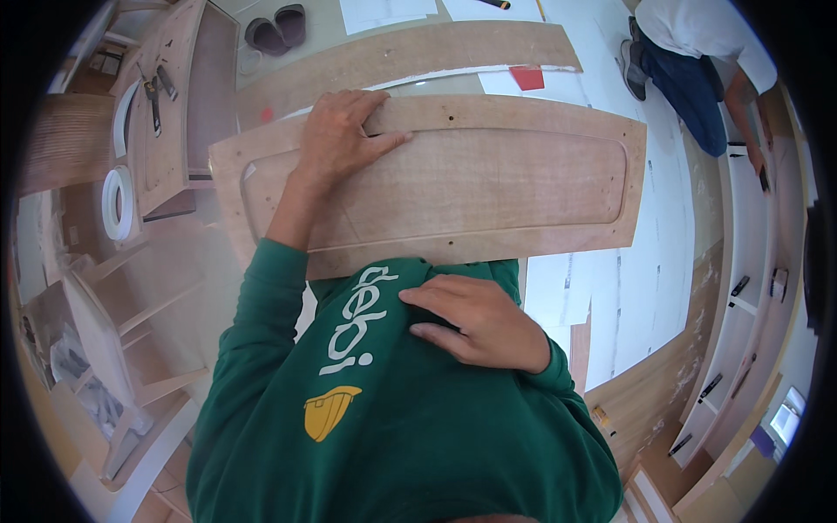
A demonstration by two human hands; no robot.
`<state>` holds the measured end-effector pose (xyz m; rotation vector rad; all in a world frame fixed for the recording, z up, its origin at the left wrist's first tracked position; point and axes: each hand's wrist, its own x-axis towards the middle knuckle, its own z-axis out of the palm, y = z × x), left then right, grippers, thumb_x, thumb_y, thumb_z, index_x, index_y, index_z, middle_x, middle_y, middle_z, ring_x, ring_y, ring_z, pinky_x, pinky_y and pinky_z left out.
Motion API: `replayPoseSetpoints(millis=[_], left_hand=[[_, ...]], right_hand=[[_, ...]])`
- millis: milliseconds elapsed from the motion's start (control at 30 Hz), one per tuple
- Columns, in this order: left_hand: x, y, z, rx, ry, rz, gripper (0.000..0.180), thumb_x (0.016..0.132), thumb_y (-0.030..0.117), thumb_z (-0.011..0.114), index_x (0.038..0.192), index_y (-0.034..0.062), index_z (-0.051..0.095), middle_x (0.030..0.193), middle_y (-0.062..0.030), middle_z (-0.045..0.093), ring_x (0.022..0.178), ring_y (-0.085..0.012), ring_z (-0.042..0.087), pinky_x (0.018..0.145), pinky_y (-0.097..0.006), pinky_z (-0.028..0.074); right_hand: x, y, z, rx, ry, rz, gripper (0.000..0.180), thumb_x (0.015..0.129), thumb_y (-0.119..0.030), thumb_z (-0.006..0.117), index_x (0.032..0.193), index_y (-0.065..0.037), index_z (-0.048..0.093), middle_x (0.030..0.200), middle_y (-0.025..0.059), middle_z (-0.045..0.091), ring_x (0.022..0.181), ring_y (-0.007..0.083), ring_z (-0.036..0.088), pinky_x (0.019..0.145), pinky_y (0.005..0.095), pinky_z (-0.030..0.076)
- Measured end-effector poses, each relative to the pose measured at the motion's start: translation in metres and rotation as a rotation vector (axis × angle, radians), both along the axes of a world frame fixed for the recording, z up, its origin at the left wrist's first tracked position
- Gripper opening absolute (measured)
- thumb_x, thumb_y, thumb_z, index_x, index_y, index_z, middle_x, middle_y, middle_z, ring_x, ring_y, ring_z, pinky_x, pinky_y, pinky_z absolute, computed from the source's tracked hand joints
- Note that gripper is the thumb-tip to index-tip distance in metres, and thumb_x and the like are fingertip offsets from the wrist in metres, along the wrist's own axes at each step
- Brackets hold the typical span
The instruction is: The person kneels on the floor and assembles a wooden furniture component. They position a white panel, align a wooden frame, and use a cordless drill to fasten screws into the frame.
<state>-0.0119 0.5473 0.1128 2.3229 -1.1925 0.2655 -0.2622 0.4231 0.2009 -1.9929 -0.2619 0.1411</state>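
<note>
A wooden panel (pixel 436 192), like a cabinet door, lies across in front of me. It has a long recessed field with rounded corners and small dark holes along its border. My left hand (pixel 340 139) grips its far edge left of the middle, fingers over the rim and thumb on the face. That forearm crosses the panel's left part. My right hand (pixel 479 321) rests close to my green sweatshirt (pixel 418 436), just short of the panel's near edge. Nothing is in it, and its thumb and forefinger stand apart.
At left stand a wooden cabinet (pixel 166 96) with tools on it, a white tape roll (pixel 118 203) and upturned furniture legs (pixel 144 327). Beyond lie another board (pixel 418 54) and dark slippers (pixel 277 28). A person (pixel 697 61) kneels far right beside a long white cabinet (pixel 737 322).
</note>
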Motion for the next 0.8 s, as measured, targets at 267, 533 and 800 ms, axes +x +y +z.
replayPoseSetpoints(millis=[267, 533, 800], left_hand=[[0.002, 0.006, -0.006, 0.003, -0.036, 0.034, 0.056, 0.073, 0.053, 0.074, 0.101, 0.0043, 0.069, 0.095, -0.0134, 0.069, 0.093, -0.0319, 0.063, 0.087, -0.041, 0.047], [0.002, 0.007, -0.002, 0.000, 0.028, -0.026, 0.059, 0.068, 0.051, 0.078, 0.104, 0.0057, 0.069, 0.096, -0.0132, 0.069, 0.092, -0.0315, 0.063, 0.084, -0.039, 0.048], [0.001, -0.001, -0.002, 0.084, 0.025, -0.001, 0.059, 0.069, 0.051, 0.078, 0.104, 0.0043, 0.069, 0.098, -0.0147, 0.069, 0.096, -0.0321, 0.063, 0.088, -0.041, 0.047]], right_hand=[[0.005, 0.012, -0.012, -0.177, 0.095, 0.150, 0.035, 0.083, -0.016, 0.070, 0.114, -0.001, 0.061, 0.105, 0.0156, 0.063, 0.099, 0.0328, 0.060, 0.087, 0.0398, 0.049], [0.009, 0.017, -0.014, -0.151, 0.074, 0.122, 0.034, 0.080, -0.016, 0.073, 0.108, 0.000, 0.063, 0.099, 0.0155, 0.064, 0.093, 0.0334, 0.060, 0.084, 0.0391, 0.049], [0.011, 0.011, -0.019, -0.142, 0.030, 0.140, 0.030, 0.082, -0.017, 0.070, 0.105, 0.000, 0.063, 0.096, 0.0146, 0.062, 0.090, 0.0335, 0.059, 0.081, 0.0400, 0.048]])
